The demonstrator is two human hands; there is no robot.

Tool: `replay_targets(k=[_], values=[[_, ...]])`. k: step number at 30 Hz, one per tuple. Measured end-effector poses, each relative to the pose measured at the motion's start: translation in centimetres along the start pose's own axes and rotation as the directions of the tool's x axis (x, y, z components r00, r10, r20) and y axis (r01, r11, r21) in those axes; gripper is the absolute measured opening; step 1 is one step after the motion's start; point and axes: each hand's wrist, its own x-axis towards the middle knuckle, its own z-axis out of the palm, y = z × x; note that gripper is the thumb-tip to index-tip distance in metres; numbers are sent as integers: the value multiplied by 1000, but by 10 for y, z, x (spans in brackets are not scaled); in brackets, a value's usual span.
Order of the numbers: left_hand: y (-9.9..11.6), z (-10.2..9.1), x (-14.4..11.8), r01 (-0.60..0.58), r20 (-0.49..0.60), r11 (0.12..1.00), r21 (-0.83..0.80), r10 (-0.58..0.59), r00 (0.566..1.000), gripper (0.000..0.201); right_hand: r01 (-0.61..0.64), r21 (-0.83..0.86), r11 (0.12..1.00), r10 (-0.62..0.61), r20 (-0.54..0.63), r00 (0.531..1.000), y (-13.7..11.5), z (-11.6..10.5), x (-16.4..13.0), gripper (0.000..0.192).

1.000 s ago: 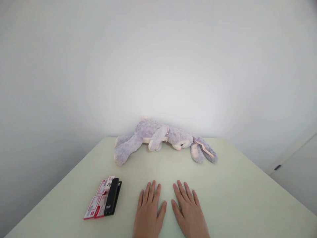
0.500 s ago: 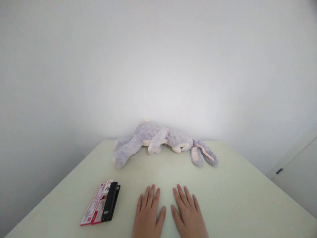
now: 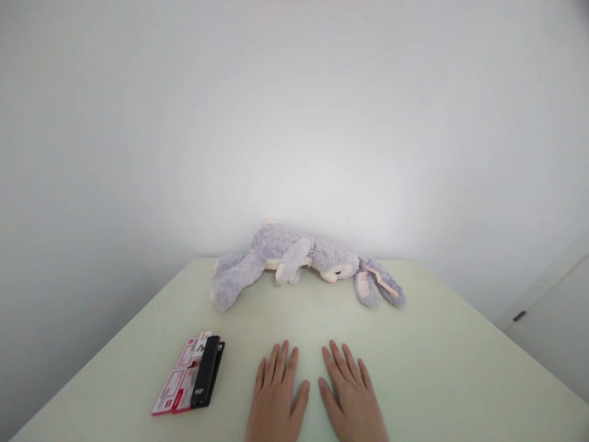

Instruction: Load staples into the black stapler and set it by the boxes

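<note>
— One black stapler-like tool on a card (image 3: 205, 371), I think. Where does it lie?

— On the bench (image 3: 437, 356), near the front and to the left, on a red-and-white backing card. It lies just beside the left hand (image 3: 276, 399), with a strip of bare bench between them; they do not touch.

— Which way does it run?

— Its long axis runs mostly away from the person, with the far end leaning a little to the right. I cannot tell which end is the working one; the print is too small to read.

— And the hands?

— Both lie flat, palms down, fingers spread and pointing away from the person. The right hand (image 3: 352, 399) is close beside the left, thumbs near each other. Neither grips anything.

— So what step is this?

— I judge it a resting pose: nothing is lifted or reached for. As the tool lies, picking it up would call for the left hand to shift left and close across its narrow width, since the long sides are free.

— What is farther out?

— A lilac plush rabbit (image 3: 294, 258) at the far edge, well apart from both hands. It lies on its side across the bench: legs to the left, head to the right, ears trailing farther right. Behind it is a plain white wall (image 3: 294, 123), and a pale cabinet (image 3: 552, 325) stands off to the right.
</note>
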Motion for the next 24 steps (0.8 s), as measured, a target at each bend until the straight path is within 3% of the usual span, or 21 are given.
replay_targets(k=[18,21,24], values=[[1,-2,0,13,-12,999,-36,-13,1000,61,-55,27,998,55,6,998,-9,-9,1,57],[2,-1,0,19,11,998,-55,-18,1000,60,-174,76,982,173,19,985,-28,-18,11,56],[3,3,-3,1,47,998,-63,2,999,64,-215,224,951,214,30,976,-77,-25,28,57]])
